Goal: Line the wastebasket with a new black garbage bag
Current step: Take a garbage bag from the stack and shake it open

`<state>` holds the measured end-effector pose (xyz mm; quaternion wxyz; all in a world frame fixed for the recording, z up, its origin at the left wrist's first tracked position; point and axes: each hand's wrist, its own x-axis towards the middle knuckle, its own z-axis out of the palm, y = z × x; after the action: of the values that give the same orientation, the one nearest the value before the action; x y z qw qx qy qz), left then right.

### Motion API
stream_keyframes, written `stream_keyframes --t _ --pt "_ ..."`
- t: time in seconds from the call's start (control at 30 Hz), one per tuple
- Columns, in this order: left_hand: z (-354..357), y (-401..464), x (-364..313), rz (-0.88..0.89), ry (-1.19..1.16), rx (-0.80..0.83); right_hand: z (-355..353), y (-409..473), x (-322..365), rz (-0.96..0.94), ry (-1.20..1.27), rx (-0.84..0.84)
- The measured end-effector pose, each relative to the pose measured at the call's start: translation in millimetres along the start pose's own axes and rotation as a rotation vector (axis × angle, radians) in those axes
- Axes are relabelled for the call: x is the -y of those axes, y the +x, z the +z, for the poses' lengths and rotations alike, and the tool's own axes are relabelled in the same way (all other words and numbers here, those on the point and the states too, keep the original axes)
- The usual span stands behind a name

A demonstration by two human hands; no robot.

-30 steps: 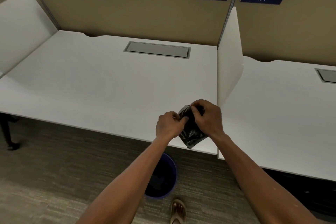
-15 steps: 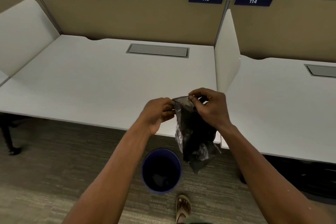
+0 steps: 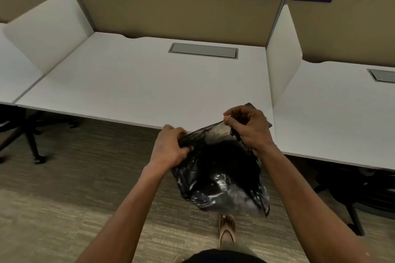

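The desk (image 3: 136, 83) spreads white beyond my arms. The garbage bag (image 3: 222, 177), a folded wad a second ago, now hangs unfurled, hiding the wastebasket beneath. Left hand (image 3: 171, 149) and right hand (image 3: 248, 128) pinch its mouth apart, so lining can follow.

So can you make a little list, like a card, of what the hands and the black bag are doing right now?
left hand: grips one side of the bag's mouth
right hand: pinches the other side
black garbage bag: unfolded, mouth pulled partly open, hanging in the air
wastebasket: not visible, likely hidden behind the bag
desk: white, beyond the hands, labelled 113
foot: in a sandal, on the carpet below the bag
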<state>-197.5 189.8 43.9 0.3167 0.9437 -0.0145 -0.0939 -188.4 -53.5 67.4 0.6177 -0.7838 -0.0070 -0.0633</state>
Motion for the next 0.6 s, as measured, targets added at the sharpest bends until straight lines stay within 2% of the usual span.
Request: stream_keyframes --t 0.07,0.17,0.27,0.37,0.47,0.53,0.6 --pt "7 -16 26 -0.139 -0.059 0.014 4 -16 -4 -0.017 -0.013 0.01" --pt "15 -40 59 -0.269 -0.381 0.237 -2 -46 -20 0.004 -0.163 0.169" --pt "13 -60 78 -0.226 -0.57 0.286 -6 -72 -44 -0.013 -0.628 0.329" --pt "8 -77 86 -0.156 -0.6 0.357 0 -89 -55 0.02 -0.851 0.286" --pt "0 -88 92 -0.086 -0.573 0.367 5 -94 -47 0.2 -0.697 0.319" --pt "-6 -92 97 -0.076 -0.628 0.326 4 -92 -45 0.291 -0.486 0.44" --pt "-10 -94 100 -0.081 -0.676 0.255 -1 -92 -42 0.286 -0.433 0.59"
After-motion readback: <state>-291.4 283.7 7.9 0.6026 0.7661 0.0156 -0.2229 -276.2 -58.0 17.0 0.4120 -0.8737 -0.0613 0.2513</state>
